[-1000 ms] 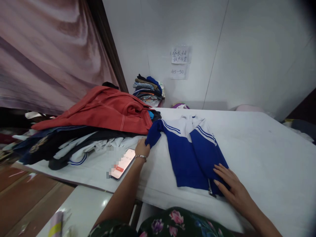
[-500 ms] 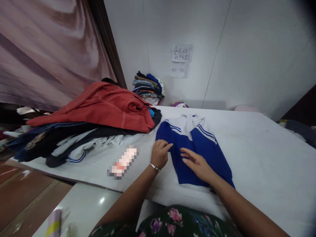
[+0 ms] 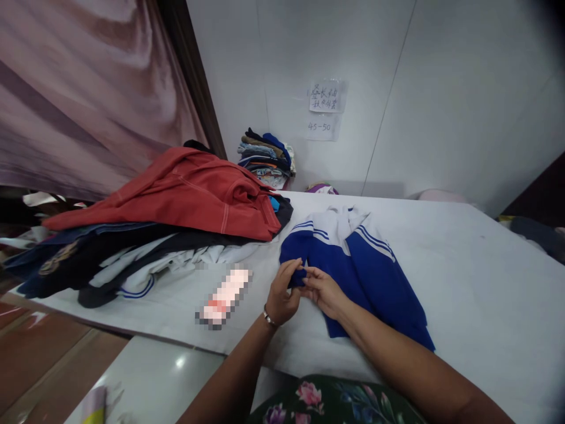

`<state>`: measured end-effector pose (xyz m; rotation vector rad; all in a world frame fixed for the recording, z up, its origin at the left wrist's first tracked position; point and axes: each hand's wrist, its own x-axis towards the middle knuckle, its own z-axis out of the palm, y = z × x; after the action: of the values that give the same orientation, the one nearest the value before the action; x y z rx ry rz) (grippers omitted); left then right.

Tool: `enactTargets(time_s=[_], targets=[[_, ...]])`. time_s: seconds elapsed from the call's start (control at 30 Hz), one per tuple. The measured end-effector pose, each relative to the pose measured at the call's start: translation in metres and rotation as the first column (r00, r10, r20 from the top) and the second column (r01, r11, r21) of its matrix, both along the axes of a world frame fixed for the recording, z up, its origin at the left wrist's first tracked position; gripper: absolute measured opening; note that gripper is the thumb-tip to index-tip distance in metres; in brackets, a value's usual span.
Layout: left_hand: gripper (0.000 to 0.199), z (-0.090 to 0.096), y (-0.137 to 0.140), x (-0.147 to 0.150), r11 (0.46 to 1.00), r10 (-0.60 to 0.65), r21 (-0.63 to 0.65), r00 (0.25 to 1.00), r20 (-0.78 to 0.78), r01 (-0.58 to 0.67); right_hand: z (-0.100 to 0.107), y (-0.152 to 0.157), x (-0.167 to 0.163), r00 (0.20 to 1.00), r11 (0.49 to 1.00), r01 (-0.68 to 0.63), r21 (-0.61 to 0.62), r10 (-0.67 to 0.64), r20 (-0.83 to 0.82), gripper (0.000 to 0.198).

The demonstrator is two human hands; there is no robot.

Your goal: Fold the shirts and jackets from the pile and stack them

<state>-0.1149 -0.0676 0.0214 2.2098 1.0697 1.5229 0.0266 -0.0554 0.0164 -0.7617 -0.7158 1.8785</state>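
Note:
A blue and white jacket point(image 3: 379, 282) with striped shoulders lies on the white-covered table point(image 3: 481, 288), its collar toward the wall. Its left-side sleeve point(image 3: 295, 245) sticks out from the body, and the sleeve's end is between my hands. My left hand point(image 3: 282, 294) is closed around that end from the left, with a bracelet at the wrist. From the right, my right hand point(image 3: 324, 290) pinches the same sleeve end, fingertips almost meeting those of the left. Part of the cuff is hidden by the fingers.
To the left lies a heap of clothes with a red garment point(image 3: 194, 191) on top. A blurred-out pinkish item point(image 3: 225, 297) lies in front of it. A stack of folded clothes point(image 3: 267, 156) stands by the wall, below handwritten paper signs point(image 3: 326, 97).
My right hand has moved left to meet my left hand at the sleeve end, and both fingers have closed on it. The sleeve now spreads further from the jacket's body.

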Motion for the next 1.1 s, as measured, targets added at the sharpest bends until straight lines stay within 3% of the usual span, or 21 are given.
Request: enactTargets(time_s=[0.1, 0.17, 0.2, 0.27, 0.33, 0.37, 0.4, 0.47, 0.53, 0.6, 0.7, 0.77, 0.83, 0.9, 1.0, 1.1], targets=[[0.052, 0.001, -0.004, -0.006, 0.995, 0.076, -0.071, 0.984, 0.161, -0.065, -0.002, 0.004, 0.002, 0.998, 0.998, 0.054, -0.016, -0.054, -0.041, 0.029], [0.051, -0.001, -0.006, -0.009, 0.948, 0.228, -0.288, 0.917, 0.326, -0.133, -0.002, 0.005, 0.005, 0.995, 0.997, 0.070, -0.013, -0.071, -0.077, 0.029], [0.051, -0.003, -0.006, -0.009, 0.892, 0.308, -0.438, 0.861, 0.404, -0.114, -0.002, 0.005, 0.006, 0.995, 0.998, 0.065, -0.013, -0.065, -0.080, 0.030], [0.052, -0.006, -0.006, -0.009, 0.711, 0.411, -0.699, 0.764, 0.497, 0.072, -0.005, 0.004, 0.008, 1.000, 1.000, 0.012, -0.013, -0.012, -0.022, 0.032], [0.054, -0.008, -0.005, -0.007, 0.514, 0.419, -0.805, 0.732, 0.537, 0.296, -0.008, 0.003, 0.008, 0.986, 0.997, -0.067, 0.043, 0.060, 0.155, 0.030], [0.053, -0.008, -0.004, -0.006, 0.455, 0.411, -0.816, 0.728, 0.549, 0.358, -0.009, 0.003, 0.008, 0.958, 0.989, -0.097, 0.115, 0.061, 0.280, 0.029], [0.050, -0.007, -0.003, -0.005, 0.435, 0.411, -0.818, 0.725, 0.553, 0.377, -0.009, 0.002, 0.008, 0.914, 0.969, -0.117, 0.216, 0.020, 0.405, 0.029], [0.044, -0.003, 0.001, -0.007, 0.472, 0.444, -0.813, 0.705, 0.554, 0.342, -0.005, 0.001, 0.009, 0.811, 0.891, -0.146, 0.430, -0.141, 0.568, 0.033], [0.042, 0.004, 0.006, -0.010, 0.509, 0.466, -0.800, 0.679, 0.567, 0.318, 0.003, -0.002, 0.011, 0.753, 0.831, -0.166, 0.531, -0.241, 0.613, 0.039], [0.040, 0.014, 0.010, -0.011, 0.492, 0.445, -0.797, 0.686, 0.576, 0.350, 0.013, -0.005, 0.010, 0.763, 0.851, -0.171, 0.496, -0.204, 0.614, 0.045], [0.048, 0.026, 0.013, -0.006, 0.457, 0.354, -0.794, 0.737, 0.576, 0.401, 0.021, -0.010, 0.006, 0.823, 0.927, -0.167, 0.337, -0.058, 0.566, 0.066], [0.051, 0.029, 0.011, 0.002, 0.533, 0.297, -0.763, 0.763, 0.574, 0.366, 0.021, -0.011, 0.002, 0.849, 0.945, -0.139, 0.298, -0.041, 0.526, 0.074], [0.051, 0.030, 0.010, 0.008, 0.638, 0.266, -0.719, 0.797, 0.542, 0.276, 0.018, -0.007, 0.001, 0.855, 0.933, -0.083, 0.350, -0.114, 0.506, 0.072], [0.053, 0.028, 0.009, 0.010, 0.688, 0.263, -0.699, 0.832, 0.489, 0.194, 0.019, 0.003, 0.004, 0.852, 0.913, -0.065, 0.402, -0.159, 0.499, 0.064], [0.059, 0.022, 0.012, 0.008, 0.676, 0.294, -0.726, 0.857, 0.423, 0.126, 0.039, 0.029, 0.015, 0.831, 0.897, -0.149, 0.417, -0.115, 0.545, 0.054], [0.056, 0.014, 0.018, 0.006, 0.621, 0.325, -0.780, 0.880, 0.347, 0.078, 0.082, 0.065, 0.027, 0.762, 0.843, -0.212, 0.494, -0.173, 0.623, 0.048]])
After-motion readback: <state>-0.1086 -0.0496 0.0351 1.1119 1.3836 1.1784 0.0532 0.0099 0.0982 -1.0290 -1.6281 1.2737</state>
